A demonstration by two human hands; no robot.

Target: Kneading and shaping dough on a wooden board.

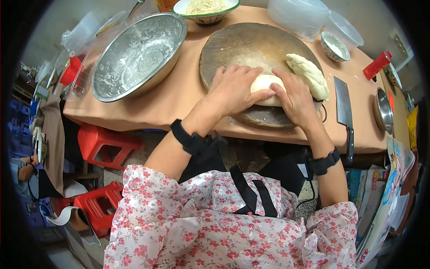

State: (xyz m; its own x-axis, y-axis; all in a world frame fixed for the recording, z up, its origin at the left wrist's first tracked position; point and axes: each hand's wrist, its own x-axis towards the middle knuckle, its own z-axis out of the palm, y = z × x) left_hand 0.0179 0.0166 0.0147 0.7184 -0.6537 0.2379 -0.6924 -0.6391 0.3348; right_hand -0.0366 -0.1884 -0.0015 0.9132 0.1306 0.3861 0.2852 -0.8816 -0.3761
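Observation:
A pale lump of dough (264,83) lies on a round, floured wooden board (244,47). My left hand (233,89) presses on its left side, fingers curled over it. My right hand (294,96) presses on its right side, thumb against the dough. A second, longer piece of dough (309,74) rests on the board's right edge, just beyond my right hand. Both wrists wear black bands.
A large floured steel bowl (139,54) stands left of the board. A cleaver (344,110) lies to the right, with a small bowl of flour (335,47) behind it. A bowl of noodles (206,9) and clear plastic tubs (300,15) stand behind. Red stools (105,143) are below the table.

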